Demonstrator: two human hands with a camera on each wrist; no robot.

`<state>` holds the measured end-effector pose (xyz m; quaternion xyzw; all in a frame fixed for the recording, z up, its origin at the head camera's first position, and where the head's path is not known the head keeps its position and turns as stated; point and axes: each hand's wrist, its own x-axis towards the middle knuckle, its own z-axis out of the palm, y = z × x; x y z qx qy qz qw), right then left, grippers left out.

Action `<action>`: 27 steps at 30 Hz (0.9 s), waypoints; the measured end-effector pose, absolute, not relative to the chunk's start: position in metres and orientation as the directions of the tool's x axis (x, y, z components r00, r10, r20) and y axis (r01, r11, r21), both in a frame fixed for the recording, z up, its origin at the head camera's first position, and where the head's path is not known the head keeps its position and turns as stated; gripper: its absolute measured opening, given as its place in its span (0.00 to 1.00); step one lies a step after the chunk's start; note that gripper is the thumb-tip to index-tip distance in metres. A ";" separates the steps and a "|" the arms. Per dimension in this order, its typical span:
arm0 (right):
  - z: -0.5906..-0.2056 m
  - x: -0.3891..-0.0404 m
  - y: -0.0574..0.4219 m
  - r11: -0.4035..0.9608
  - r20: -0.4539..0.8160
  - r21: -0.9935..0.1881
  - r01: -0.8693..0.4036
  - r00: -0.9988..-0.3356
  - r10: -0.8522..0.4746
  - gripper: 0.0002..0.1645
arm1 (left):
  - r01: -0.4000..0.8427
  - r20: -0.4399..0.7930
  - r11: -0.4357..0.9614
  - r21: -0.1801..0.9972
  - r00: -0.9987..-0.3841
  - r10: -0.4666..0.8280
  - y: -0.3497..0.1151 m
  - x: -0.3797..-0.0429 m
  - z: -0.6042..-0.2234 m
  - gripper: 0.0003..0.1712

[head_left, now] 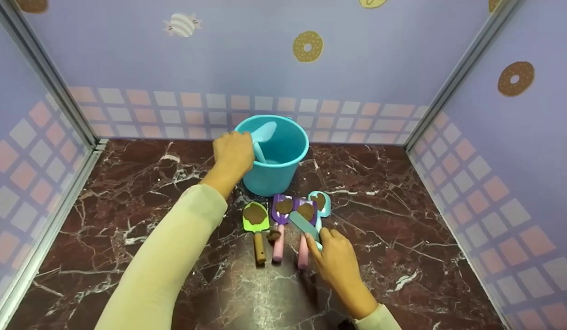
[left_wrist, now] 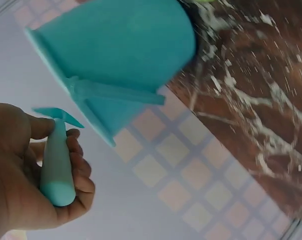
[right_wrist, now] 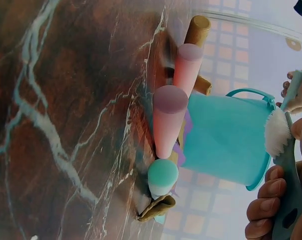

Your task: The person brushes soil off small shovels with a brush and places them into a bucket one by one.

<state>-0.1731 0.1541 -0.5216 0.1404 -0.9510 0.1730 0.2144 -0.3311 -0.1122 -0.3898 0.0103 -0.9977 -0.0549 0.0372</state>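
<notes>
My left hand (head_left: 234,153) grips the handle of a light-blue toy shovel (left_wrist: 59,160), whose pale blade (head_left: 265,131) is over the mouth of a turquoise bucket (head_left: 270,181). In my right hand (head_left: 340,259) is a teal brush (head_left: 304,224) with white bristles (right_wrist: 277,134), pinched by thumb and fingers. Below it lie toy shovels, their blades toward the bucket: a green one (head_left: 256,226) with a brown handle, two purple ones with pink handles (head_left: 278,247), and a light-blue one (head_left: 327,208) partly hidden. Brown matter (head_left: 254,213) covers part of each blade.
A small brown piece (head_left: 274,235) lies between the green shovel's handle and the nearer pink handle. The dark red marbled tabletop (head_left: 173,256) is bounded by patterned panels (head_left: 251,68) at the back and both sides. The bucket stands close to the back panel, its handle (left_wrist: 115,92) hanging down.
</notes>
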 end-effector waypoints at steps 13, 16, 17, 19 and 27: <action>-0.521 -0.174 0.153 0.899 0.449 -0.275 -0.339 -0.873 -0.192 0.26 | 0.166 0.078 0.975 -0.145 -0.981 0.179 -0.116 -0.343 -0.399 0.17; -0.521 -0.174 0.152 0.897 0.450 -0.277 -0.344 -0.871 -0.195 0.25 | 0.180 0.087 0.977 -0.115 -0.978 0.190 -0.115 -0.344 -0.400 0.16; -0.521 -0.174 0.151 0.897 0.451 -0.276 -0.346 -0.871 -0.197 0.25 | 0.185 0.090 0.977 -0.105 -0.977 0.195 -0.115 -0.343 -0.400 0.16; -0.521 -0.174 0.150 0.896 0.452 -0.275 -0.348 -0.870 -0.199 0.25 | 0.196 0.097 0.977 -0.081 -0.974 0.203 -0.115 -0.343 -0.401 0.16; -0.520 -0.175 0.148 0.901 0.444 -0.271 -0.339 -0.874 -0.195 0.25 | 0.222 0.088 0.975 0.010 -0.971 0.221 -0.118 -0.343 -0.401 0.23</action>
